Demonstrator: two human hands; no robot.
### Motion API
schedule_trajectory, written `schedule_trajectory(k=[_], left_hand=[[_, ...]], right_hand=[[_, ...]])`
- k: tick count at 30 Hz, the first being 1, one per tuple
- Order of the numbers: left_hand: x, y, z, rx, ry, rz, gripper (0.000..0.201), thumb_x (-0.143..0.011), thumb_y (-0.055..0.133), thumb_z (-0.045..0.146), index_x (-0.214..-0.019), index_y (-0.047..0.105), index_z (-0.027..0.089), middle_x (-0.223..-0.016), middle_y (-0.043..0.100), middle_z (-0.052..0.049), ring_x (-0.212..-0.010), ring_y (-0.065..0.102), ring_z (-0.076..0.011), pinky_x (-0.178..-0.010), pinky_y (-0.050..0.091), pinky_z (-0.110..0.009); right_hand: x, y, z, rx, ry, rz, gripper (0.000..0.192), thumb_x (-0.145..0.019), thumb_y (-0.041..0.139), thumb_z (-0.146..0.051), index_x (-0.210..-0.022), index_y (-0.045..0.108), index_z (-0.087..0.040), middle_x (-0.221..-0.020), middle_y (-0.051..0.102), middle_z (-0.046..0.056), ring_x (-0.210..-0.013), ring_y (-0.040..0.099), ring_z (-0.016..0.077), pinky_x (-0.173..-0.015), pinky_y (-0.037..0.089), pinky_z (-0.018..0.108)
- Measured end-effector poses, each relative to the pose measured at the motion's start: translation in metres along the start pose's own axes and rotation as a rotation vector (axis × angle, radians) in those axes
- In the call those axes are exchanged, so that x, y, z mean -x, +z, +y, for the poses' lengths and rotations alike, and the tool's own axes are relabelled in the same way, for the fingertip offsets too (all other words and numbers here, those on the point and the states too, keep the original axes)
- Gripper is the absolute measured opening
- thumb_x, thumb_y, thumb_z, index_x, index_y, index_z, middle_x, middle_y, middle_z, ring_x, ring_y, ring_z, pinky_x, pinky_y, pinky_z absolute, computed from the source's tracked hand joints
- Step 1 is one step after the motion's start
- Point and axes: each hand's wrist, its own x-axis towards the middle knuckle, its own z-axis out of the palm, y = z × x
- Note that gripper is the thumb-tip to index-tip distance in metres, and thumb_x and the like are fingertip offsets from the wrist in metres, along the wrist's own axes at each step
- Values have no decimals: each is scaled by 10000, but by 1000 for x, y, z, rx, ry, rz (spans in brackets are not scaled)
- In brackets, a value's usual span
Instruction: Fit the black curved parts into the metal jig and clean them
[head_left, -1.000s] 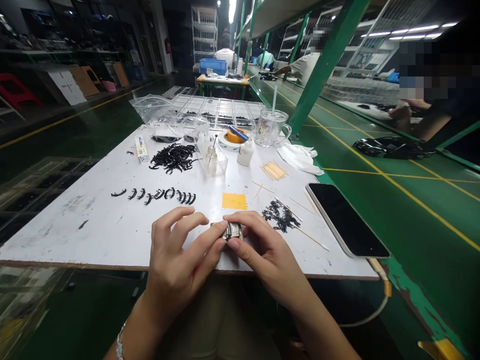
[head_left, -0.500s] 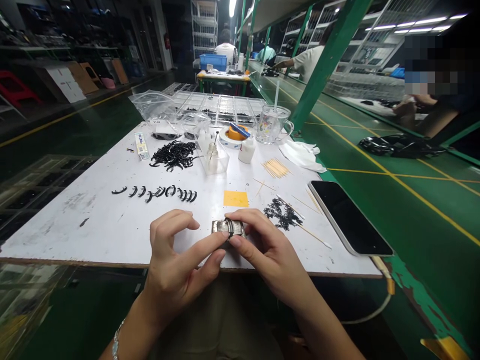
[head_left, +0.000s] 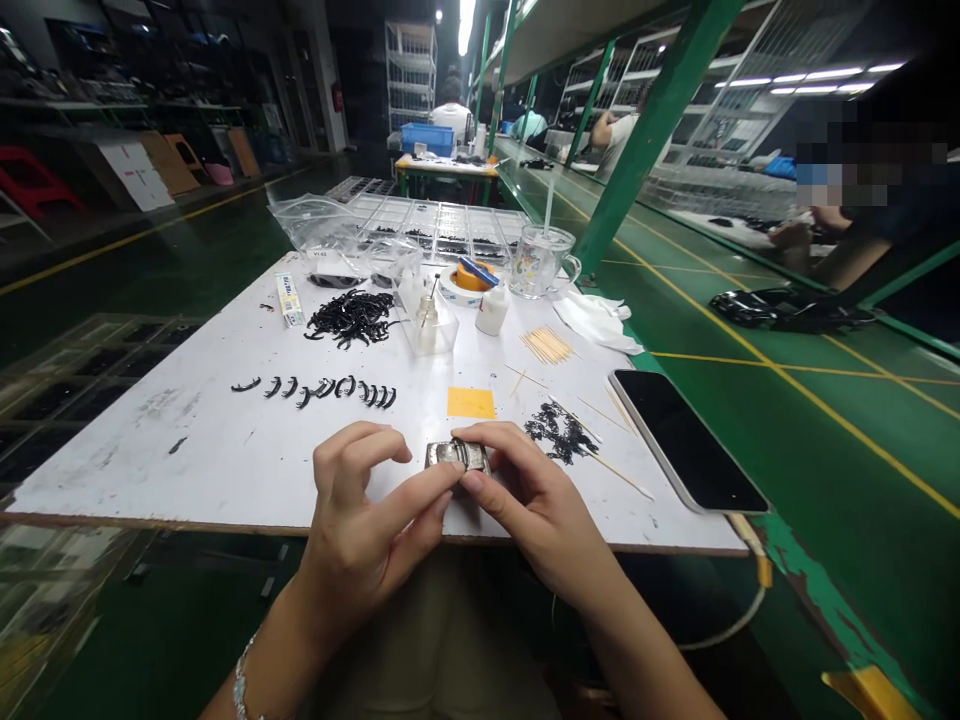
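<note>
Head view: at the left of the desk (head_left: 112,440) we see a row of curved black parts (head_left: 319,388) laid out in a line, and behind it, toward the far edge, a loose heap of black parts (head_left: 349,315) with a small white tube (head_left: 289,299) just to its left and a clear plastic bag (head_left: 319,232) at the far edge. Near the front edge, our left hand (head_left: 360,530) has its forefinger stretched out to touch the left end of a small metal block (head_left: 456,456), the thumb and other fingers curled narrow above the desk. Our right hand (head_left: 536,510) pinches the same block from the right, thumb below and forefinger over the top, so the block sits between both hands just inside the front edge. A yellow sticky note (head_left: 471,402) lies just behind it. Toward the far edge stand a clear box with a small bottle (head_left: 429,325) and a glass mug (head_left: 538,261). Right of our hands lies a small tangle of black bits (head_left: 559,432) with toothpicks (head_left: 547,345) scattered around, and a dark phone (head_left: 686,438) rests along the right edge.
</note>
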Motion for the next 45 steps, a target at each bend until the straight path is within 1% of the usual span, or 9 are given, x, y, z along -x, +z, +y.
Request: schedule_trajectory(k=[4, 10, 14, 18, 24, 30, 34, 39, 45], left_hand=[[2, 2, 0, 70, -30, -22, 357, -944, 624, 179, -1287, 553, 250, -1173, 460, -101, -1159, 456, -269, -1029, 418, -445], [6, 4, -4, 113, -184, -194, 836, -959, 617, 414, -1585, 116, 177, -1568, 328, -189, -1481, 257, -318, -1169, 351, -522], [4, 4, -6, 104, -197, -383, 704, -959, 602, 422, -1545, 265, 224, -1499, 498, -124, -1392, 457, -305, -1054, 497, -469], [1, 3, -7, 138, -202, -370, 499, -994, 542, 329, -1466, 407, 243, -1300, 674, -72, -1122, 670, -237, -917, 571, -375], [-1, 4, -8, 149, -197, -345, 440, -986, 558, 303, -1415, 480, 241, -1239, 708, -62, -1085, 687, -240, -904, 575, -382], [-3, 2, -6, 215, -300, -439, 464, -975, 574, 312, -1423, 466, 262, -1315, 667, -46, -1171, 640, -249, -998, 530, -429], [-5, 1, -4, 221, -310, -438, 457, -978, 565, 313, -1417, 448, 266, -1318, 662, -28, -1182, 625, -241, -1015, 507, -419], [-6, 2, -4, 217, -311, -429, 453, -976, 572, 316, -1409, 441, 279, -1282, 673, -6, -1143, 628, -226, -987, 507, -385], [-6, -4, -5, 276, -367, -457, 443, -970, 585, 321, -1392, 448, 324, -1307, 656, 37, -1188, 600, -196, -1027, 471, -348]], right_hand=[[2, 1, 2, 6, -6, 5, 270, -958, 619, -395, -1215, 660, -324, -1206, 652, 30, -1075, 613, 197, -914, 499, 332], [-13, -10, -9, -38, -9, 228, 502, -922, 635, -468, -1386, 526, -307, -1197, 634, 70, -1084, 633, 206, -924, 533, 366], [-60, -29, -19, 131, 2, 252, 499, -862, 668, -453, -1278, 568, -198, -1035, 625, 59, -873, 608, 173, -795, 523, 341], [-122, -36, -14, 223, 15, 219, 349, -820, 696, -374, -1103, 639, -176, -878, 607, 12, -752, 555, 149, -755, 481, 332], [-179, -16, 5, 243, -29, 172, 379, -804, 725, -384, -1083, 690, -129, -740, 594, -11, -656, 516, 133, -700, 441, 319], [-199, -7, 5, 205, -167, 253, 272, -791, 729, -356, -615, 632, -173, -622, 569, -18, -611, 498, 133, -650, 412, 308], [-181, -20, -17, 128, -305, 427, 253, -880, 653, -382, -710, 640, -196, -684, 590, -13, -690, 555, 143, -691, 448, 302], [-105, -24, -34, -27, -528, 595, 207, -991, 563, -366, -906, 696, -233, -774, 674, -9, -754, 659, 131, -793, 514, 307], [-19, 6, -12, -352, -266, 686, 175, -1004, 569, -344, -904, 634, -216, -720, 732, -23, -629, 693, 99, -649, 534, 225]])
